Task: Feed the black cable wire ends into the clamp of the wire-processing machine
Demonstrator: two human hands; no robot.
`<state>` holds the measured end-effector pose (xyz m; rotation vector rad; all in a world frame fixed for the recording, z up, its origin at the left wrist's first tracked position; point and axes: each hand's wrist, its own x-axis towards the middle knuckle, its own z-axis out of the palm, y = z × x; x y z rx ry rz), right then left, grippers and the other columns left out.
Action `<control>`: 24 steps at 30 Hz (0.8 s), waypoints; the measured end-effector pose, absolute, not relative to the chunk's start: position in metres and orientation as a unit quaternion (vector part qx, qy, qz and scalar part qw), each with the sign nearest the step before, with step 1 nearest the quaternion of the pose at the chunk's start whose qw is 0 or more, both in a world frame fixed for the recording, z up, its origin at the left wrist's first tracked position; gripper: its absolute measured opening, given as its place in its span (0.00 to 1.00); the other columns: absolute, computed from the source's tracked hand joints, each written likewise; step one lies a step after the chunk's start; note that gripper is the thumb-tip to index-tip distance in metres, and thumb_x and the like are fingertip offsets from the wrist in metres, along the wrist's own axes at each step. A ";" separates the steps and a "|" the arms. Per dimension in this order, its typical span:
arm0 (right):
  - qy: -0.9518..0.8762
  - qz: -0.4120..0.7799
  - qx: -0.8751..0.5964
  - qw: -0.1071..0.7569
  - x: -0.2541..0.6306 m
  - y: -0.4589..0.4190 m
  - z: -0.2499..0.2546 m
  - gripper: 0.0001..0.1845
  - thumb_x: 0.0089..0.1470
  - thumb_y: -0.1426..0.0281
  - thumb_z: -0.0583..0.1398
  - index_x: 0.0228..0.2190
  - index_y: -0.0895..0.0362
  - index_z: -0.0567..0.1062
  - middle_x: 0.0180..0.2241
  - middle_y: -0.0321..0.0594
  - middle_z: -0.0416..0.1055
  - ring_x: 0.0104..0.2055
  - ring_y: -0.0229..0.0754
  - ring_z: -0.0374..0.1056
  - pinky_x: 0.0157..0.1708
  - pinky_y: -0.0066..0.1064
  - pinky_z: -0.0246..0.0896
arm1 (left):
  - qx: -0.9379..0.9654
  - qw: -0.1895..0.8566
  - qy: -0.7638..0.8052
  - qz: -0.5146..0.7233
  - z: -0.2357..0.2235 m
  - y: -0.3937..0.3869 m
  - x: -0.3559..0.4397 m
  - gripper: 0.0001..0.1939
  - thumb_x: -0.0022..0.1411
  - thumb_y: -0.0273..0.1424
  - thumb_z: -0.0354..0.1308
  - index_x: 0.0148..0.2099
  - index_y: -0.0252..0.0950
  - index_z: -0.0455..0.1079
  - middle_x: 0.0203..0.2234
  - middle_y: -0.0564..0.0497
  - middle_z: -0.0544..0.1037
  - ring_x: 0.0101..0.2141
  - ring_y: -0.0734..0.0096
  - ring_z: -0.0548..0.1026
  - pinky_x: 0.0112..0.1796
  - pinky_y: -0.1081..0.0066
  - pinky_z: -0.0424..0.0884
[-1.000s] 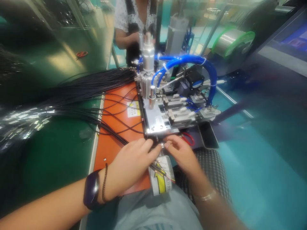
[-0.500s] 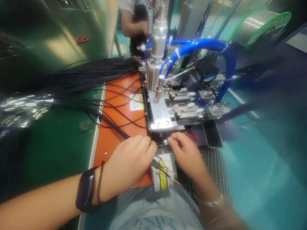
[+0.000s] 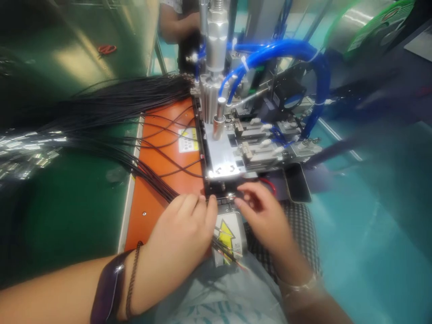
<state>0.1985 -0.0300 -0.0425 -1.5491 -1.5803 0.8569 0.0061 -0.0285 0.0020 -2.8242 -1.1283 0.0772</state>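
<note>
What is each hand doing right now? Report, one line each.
Left hand: closed, apparently holding the black wires.
Right hand: fingers curled by the metal plate, blurred; cannot tell if it holds anything.

Nothing legible; yellow-arrow label [image 3: 227, 238] too blurred.

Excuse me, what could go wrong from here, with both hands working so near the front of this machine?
The left hand and right hand sit at the front edge of the metal plate, below a silver pneumatic cylinder; if the machine moved, fingers might get pinched. The long black wires also fan loosely across the orange mat, so a careless pull could perhaps tangle them or drag them out of place.
</note>
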 end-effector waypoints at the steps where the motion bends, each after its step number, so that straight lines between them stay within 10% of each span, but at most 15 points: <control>1: -0.677 0.309 -0.558 0.365 0.200 -0.034 -0.040 0.11 0.55 0.71 0.58 0.42 0.52 0.72 0.34 0.38 0.69 0.36 0.40 0.65 0.37 0.32 0.61 | -0.925 0.037 -0.377 0.025 0.003 -0.027 0.006 0.27 0.53 0.27 0.55 0.56 0.22 0.62 0.38 0.38 0.75 0.38 0.53 0.69 0.38 0.58 0.68; 8: -0.839 0.190 -0.363 0.357 0.193 -0.052 -0.033 0.13 0.58 0.76 0.56 0.45 0.54 0.72 0.35 0.40 0.74 0.37 0.42 0.64 0.37 0.36 0.61 | -0.915 -0.017 -0.399 0.057 0.010 -0.020 0.008 0.26 0.50 0.25 0.60 0.53 0.23 0.65 0.37 0.41 0.74 0.37 0.57 0.68 0.39 0.60 0.68; 24: -0.710 0.228 -0.569 0.348 0.200 -0.029 -0.056 0.05 0.57 0.73 0.57 0.35 0.57 0.74 0.36 0.42 0.72 0.41 0.44 0.67 0.42 0.35 0.64 | -0.920 -0.004 -0.385 0.071 0.007 -0.023 0.009 0.18 0.55 0.24 0.50 0.49 0.27 0.65 0.38 0.41 0.73 0.39 0.55 0.69 0.38 0.59 0.69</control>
